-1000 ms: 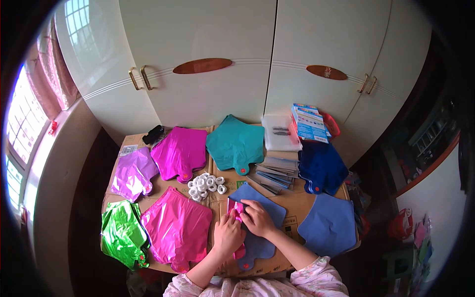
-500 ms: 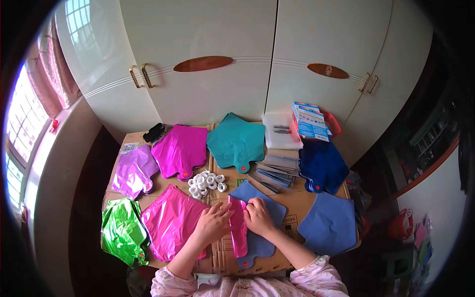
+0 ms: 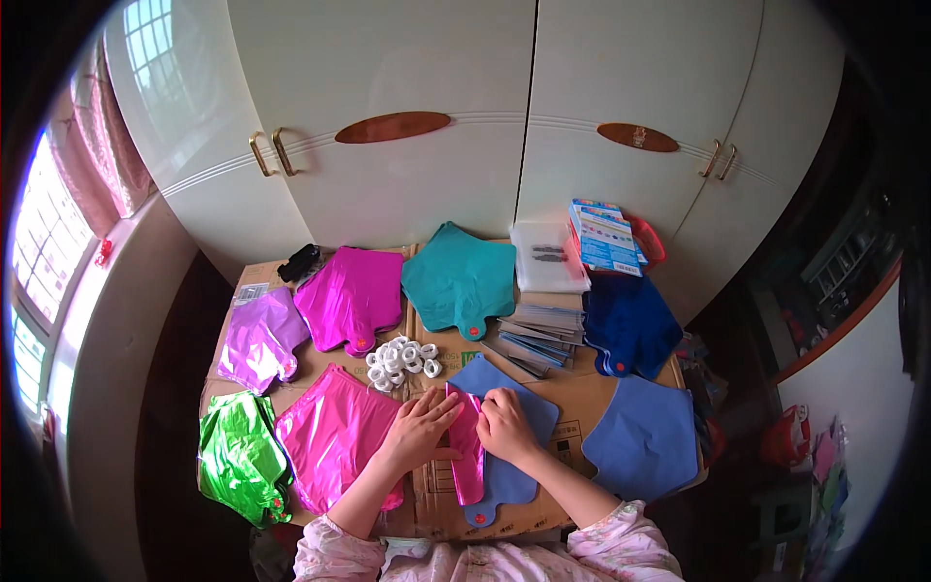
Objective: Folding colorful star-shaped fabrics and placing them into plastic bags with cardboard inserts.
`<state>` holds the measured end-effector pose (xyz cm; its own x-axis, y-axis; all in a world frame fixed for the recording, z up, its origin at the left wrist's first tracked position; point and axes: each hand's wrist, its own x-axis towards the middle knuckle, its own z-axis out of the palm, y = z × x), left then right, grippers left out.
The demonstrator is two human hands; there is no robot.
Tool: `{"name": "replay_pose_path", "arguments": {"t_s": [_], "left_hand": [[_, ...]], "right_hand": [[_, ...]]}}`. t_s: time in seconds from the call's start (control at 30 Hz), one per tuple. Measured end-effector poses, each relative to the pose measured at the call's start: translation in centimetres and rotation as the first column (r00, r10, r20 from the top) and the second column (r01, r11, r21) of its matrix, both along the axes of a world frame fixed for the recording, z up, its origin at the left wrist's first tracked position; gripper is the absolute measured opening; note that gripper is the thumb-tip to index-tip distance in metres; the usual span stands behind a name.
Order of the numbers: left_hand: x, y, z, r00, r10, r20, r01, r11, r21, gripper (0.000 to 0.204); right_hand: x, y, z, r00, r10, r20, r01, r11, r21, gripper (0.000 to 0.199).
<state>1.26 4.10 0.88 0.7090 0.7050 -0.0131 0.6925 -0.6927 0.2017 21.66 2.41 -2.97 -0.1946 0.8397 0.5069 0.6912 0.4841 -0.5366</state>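
Observation:
A pink foil balloon [image 3: 468, 466], folded into a narrow upright strip, lies in front of me, partly over a flat blue foil balloon [image 3: 514, 477]. My left hand [image 3: 419, 434] rests with fingers stretched out, its fingertips on the strip's left upper part and its thumb lower down. At the strip's upper right edge, my right hand [image 3: 505, 424] is closed, with curled fingers pinching the foil. To the left of my left hand spreads a stack of pink foil balloons [image 3: 335, 432]. White ribbon rolls [image 3: 396, 361] are heaped just beyond my hands.
Flat foil balloons surround the workspace: green [image 3: 238, 456], lilac [image 3: 257, 339], magenta [image 3: 354, 296], teal [image 3: 463, 276], dark blue [image 3: 630, 325] and blue [image 3: 645, 436]. Thin cards [image 3: 541, 335], clear plastic bags [image 3: 545, 276] and blue-white boxes [image 3: 606, 238] sit at the back right. Cardboard [image 3: 427, 514] covers the table.
My left hand has flattened onto the strip, with its thumb spread lower down. My right hand keeps its place at the strip's edge. The whole view has shifted slightly.

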Motion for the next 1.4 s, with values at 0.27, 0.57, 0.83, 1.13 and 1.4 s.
{"name": "replay_pose_path", "arguments": {"t_s": [0.27, 0.57, 0.83, 1.13, 1.4], "left_hand": [[-0.1, 0.1, -0.7, 0.997, -0.006, -0.072, 0.009, 0.999, 0.039, 0.093], [-0.2, 0.0, -1.2, 0.998, 0.002, -0.060, 0.004, 0.996, 0.091, 0.094], [0.2, 0.0, -0.2, 0.991, 0.018, -0.130, -0.002, 0.993, 0.121, 0.094], [0.2, 1.9, -1.8, 0.994, 0.066, -0.091, -0.047, 0.980, 0.193, 0.079], [-0.1, 1.2, -1.3, 0.994, 0.022, -0.109, 0.007, 0.967, 0.255, 0.070]], "right_hand": [[0.0, -0.2, 0.1, 0.999, -0.007, 0.036, 0.008, 0.999, -0.036, 0.009], [-1.0, -2.6, 4.9, 0.954, -0.018, 0.299, 0.020, 1.000, -0.001, 0.042], [0.0, -4.0, 3.7, 0.910, 0.122, 0.396, -0.083, 0.990, -0.114, 0.052], [-0.1, -4.2, 3.4, 0.888, 0.117, 0.444, -0.058, 0.988, -0.144, 0.056], [-0.1, -4.2, 3.4, 0.876, 0.108, 0.471, -0.040, 0.987, -0.154, 0.059]]}}
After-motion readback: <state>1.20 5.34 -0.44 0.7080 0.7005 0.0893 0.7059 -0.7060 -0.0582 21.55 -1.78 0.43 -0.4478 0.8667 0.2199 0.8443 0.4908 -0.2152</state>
